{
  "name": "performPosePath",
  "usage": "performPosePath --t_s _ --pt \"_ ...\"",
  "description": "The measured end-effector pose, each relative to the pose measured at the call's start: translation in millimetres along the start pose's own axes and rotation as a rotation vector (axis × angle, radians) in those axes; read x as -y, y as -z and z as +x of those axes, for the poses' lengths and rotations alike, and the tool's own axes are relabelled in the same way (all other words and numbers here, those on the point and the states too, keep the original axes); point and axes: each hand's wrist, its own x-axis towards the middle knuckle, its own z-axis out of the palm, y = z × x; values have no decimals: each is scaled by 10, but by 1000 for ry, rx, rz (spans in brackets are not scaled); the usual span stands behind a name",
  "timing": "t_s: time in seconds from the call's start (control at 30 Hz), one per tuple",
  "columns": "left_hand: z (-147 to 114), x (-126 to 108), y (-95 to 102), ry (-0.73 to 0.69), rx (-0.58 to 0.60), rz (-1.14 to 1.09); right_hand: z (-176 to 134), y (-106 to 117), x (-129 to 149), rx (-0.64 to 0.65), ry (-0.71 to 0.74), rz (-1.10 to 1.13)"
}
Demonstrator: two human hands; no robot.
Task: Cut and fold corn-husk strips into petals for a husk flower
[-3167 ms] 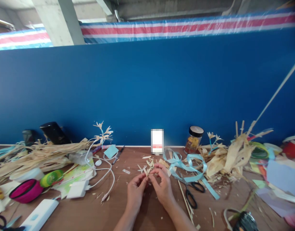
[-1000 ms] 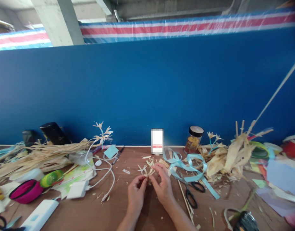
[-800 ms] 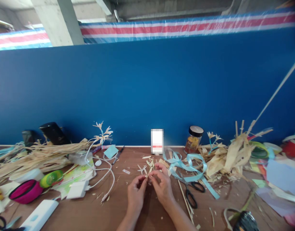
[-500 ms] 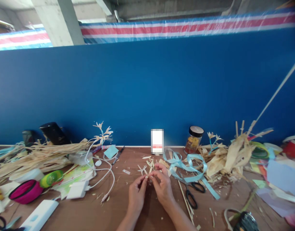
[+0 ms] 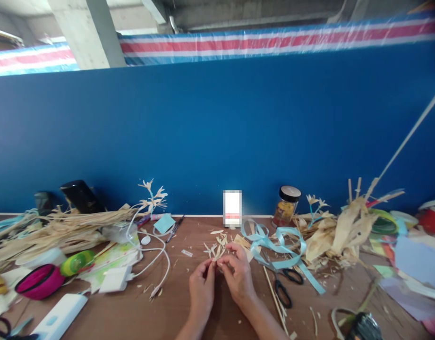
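My left hand (image 5: 202, 284) and my right hand (image 5: 240, 278) meet at the fingertips low in the middle of the view. Both are closed in a pinch on a small piece of pale dried husk (image 5: 216, 256), whose narrow petal-like strips fan out above the fingers. The fingers partly hide it. Just beyond lie loose husk petals (image 5: 222, 240) on the table. Black-handled scissors (image 5: 284, 293) and a loose coil of light blue ribbon (image 5: 291, 231) are to the right of my right hand.
Husk flowers on blue stems (image 5: 152, 196) stand behind a white cable (image 5: 165, 255). A lidded jar (image 5: 285, 206) is at the back. Dried husks (image 5: 355, 231) are heaped at right, more husk strips (image 5: 72, 231) at left. A blue partition (image 5: 210, 132) rises behind the brown table (image 5: 142, 316).
My fingers have shifted slightly around the husk piece, and the right fingertips sit a little to the left and lower. Both hands keep their pinch; everything else stays in place.
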Motion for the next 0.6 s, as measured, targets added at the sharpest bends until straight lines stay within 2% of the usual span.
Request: performPosePath --t_s 0.2,0.6 --pt "-9 -16 -6 -12 -51 2 -12 -19 -19 10 1 -11" --pt "-10 -41 -5 0 -41 -34 -22 -58 -34 -28 -7 -23"
